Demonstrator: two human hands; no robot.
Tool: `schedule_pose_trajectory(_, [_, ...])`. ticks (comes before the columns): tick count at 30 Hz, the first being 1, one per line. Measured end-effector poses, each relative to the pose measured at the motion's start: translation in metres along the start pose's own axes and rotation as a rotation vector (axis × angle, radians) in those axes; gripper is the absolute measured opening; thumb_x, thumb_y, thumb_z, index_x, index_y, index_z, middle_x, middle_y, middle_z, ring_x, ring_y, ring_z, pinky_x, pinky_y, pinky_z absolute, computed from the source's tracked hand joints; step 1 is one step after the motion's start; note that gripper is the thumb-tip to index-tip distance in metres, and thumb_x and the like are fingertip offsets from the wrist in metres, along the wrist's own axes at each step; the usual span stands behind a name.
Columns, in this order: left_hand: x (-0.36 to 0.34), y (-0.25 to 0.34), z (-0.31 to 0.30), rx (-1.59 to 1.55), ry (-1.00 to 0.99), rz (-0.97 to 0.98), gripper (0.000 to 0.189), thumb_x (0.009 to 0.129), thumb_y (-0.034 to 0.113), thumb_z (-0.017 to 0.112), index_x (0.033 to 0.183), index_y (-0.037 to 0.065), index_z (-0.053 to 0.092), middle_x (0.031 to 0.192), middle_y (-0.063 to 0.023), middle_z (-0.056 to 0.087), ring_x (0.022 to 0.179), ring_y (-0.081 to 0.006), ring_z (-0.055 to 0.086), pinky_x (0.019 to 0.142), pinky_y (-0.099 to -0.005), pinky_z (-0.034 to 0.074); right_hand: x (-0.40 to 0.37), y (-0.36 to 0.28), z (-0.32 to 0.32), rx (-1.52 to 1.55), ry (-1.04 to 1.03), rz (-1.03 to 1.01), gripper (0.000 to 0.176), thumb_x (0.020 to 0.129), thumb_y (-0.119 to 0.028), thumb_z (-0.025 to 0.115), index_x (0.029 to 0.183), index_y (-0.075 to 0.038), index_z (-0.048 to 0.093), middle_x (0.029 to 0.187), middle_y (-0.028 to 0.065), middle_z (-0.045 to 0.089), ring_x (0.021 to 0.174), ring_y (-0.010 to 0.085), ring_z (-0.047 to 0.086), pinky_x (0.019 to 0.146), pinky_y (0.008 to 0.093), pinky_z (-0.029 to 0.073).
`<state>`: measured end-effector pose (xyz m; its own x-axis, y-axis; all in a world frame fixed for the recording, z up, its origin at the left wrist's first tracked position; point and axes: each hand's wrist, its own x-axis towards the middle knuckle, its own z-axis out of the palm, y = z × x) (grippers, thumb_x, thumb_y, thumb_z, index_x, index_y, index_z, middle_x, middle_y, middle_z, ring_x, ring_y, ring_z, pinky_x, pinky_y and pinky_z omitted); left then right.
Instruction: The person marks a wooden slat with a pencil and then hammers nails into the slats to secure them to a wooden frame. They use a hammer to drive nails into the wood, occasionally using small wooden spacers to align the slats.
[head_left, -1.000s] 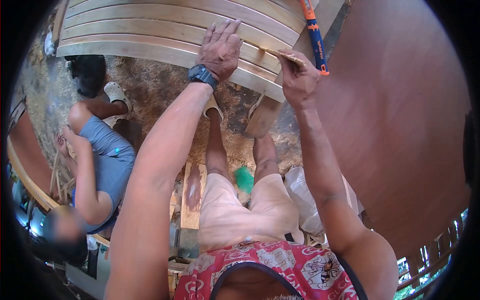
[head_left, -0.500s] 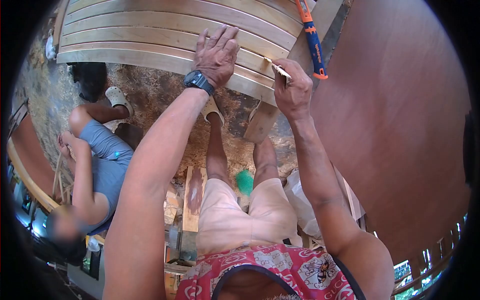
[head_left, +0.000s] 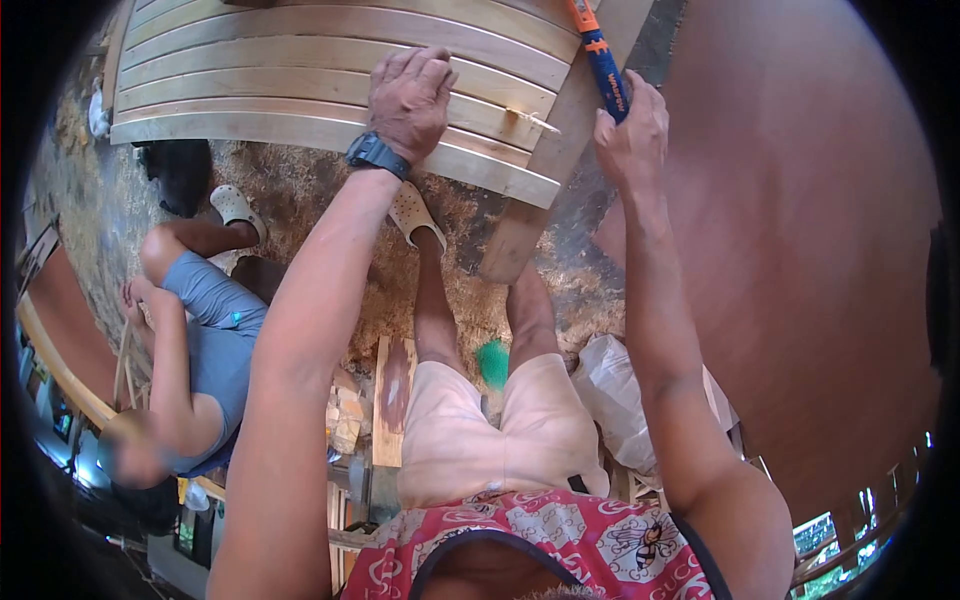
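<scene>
My left hand (head_left: 410, 103) rests on the pale wooden slats (head_left: 270, 62), palm down, its fingers bent and close together; nothing shows in it. At the right, my right hand (head_left: 634, 128) has its thumb and fingers around the lower end of a blue and orange tool handle (head_left: 606, 75), which lies across the wide end board; the tool's top is cut off by the frame. Between my hands, a thin wood sliver (head_left: 533, 121) sticks out from the slats near their right end.
A large reddish-brown panel (head_left: 790, 230) stands at the right. A seated person in a blue-grey top (head_left: 215, 365) is at the left. Sawdust covers the floor, with a wooden board (head_left: 393, 400), a green object (head_left: 492, 363) and a white plastic bag (head_left: 612, 400) near my legs.
My right hand has let go of the sliver, leaving it at the slats, and has moved up and right to the tool handle. My left hand has shifted slightly left.
</scene>
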<state>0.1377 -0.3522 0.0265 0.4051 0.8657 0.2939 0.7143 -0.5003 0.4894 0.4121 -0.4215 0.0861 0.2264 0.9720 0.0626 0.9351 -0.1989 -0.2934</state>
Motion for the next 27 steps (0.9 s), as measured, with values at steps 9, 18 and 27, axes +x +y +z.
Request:
schedule_pose_trajectory(9, [0.015, 0.025, -0.019, -0.366, -0.112, -0.285, 0.018, 0.088, 0.017, 0.078, 0.104, 0.009, 0.079, 0.102, -0.0073, 0.072, 0.094, -0.0186, 0.065, 0.083, -0.0322, 0.053, 0.036, 0.002, -0.012, 0.132, -0.274, 0.304, 0.047, 0.078, -0.016, 0.062, 0.124, -0.004, 0.06, 0.111, 0.0215, 0.067, 0.1, 0.0412, 0.067, 0.089, 0.048, 0.053])
schedule_pose_trajectory(18, [0.034, 0.038, 0.021, -0.939, -0.256, -0.495, 0.019, 0.092, 0.009, 0.074, 0.109, 0.0, 0.075, 0.104, -0.0079, 0.075, 0.094, -0.0139, 0.068, 0.086, -0.0265, 0.055, -0.065, 0.052, -0.066, 0.67, -0.307, 0.309, 0.026, 0.076, -0.017, 0.073, 0.097, -0.005, 0.065, 0.071, 0.0054, 0.061, 0.068, 0.0165, 0.062, 0.065, 0.0353, 0.051])
schedule_pose_trajectory(27, [0.032, 0.033, 0.037, -0.544, -0.179, -0.145, 0.017, 0.086, 0.014, 0.077, 0.101, 0.008, 0.079, 0.099, -0.0074, 0.076, 0.093, -0.0196, 0.067, 0.086, -0.0306, 0.053, -0.092, 0.035, -0.106, 1.059, -0.645, 0.68, 0.026, 0.086, -0.01, 0.074, 0.106, 0.0, 0.06, 0.07, -0.0027, 0.055, 0.059, 0.0042, 0.052, 0.052, 0.0213, 0.041])
